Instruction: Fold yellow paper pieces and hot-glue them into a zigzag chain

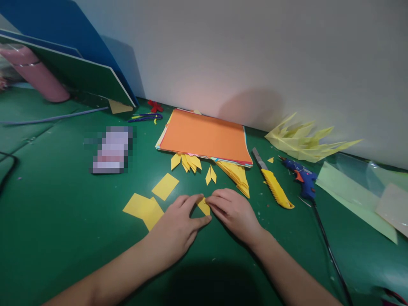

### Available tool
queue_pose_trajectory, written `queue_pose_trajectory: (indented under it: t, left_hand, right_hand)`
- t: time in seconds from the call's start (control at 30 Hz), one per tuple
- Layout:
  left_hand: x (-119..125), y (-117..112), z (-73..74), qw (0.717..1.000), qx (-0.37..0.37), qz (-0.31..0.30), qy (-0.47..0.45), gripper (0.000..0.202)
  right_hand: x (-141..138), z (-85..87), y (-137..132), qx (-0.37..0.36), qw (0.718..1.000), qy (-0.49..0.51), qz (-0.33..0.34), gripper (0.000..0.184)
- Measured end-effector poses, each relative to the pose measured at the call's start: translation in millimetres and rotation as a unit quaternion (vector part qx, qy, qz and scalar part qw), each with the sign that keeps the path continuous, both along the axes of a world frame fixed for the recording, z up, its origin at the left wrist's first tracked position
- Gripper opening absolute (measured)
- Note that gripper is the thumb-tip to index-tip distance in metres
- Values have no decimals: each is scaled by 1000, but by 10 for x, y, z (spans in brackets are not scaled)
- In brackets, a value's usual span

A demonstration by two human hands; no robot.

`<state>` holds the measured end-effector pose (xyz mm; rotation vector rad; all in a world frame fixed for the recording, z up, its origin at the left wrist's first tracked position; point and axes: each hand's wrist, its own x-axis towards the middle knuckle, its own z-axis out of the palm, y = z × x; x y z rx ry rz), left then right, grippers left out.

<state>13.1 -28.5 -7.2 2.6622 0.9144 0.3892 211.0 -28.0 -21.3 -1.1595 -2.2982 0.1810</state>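
Note:
My left hand and my right hand meet over a small folded yellow paper piece on the green table. Both pinch and press it with their fingertips, the fingers closed on it. Flat yellow paper squares lie just left of my left hand, one more a little farther back. Several folded yellow petal shapes and a stack of folded yellow pieces lie beyond my hands, at the front edge of a stack of coloured paper topped by an orange sheet.
A yellow utility knife and a blue glue gun with its black cord lie to the right. A spiky pale yellow paper form leans by the wall. Pale green sheets lie far right. Green and blue boards stand at the back left.

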Motion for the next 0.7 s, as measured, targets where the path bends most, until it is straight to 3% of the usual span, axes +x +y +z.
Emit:
queue_pose_trajectory:
  t: [0.5, 0.7]
  left_hand:
    - [19, 5, 56, 1000, 8, -6, 11, 37]
    - [27, 6, 59, 1000, 12, -15, 24, 36]
  right_hand:
    - [-13, 40, -16, -28, 999, -21, 7, 21]
    - [-32, 31, -18, -25, 999, -5, -23, 22]
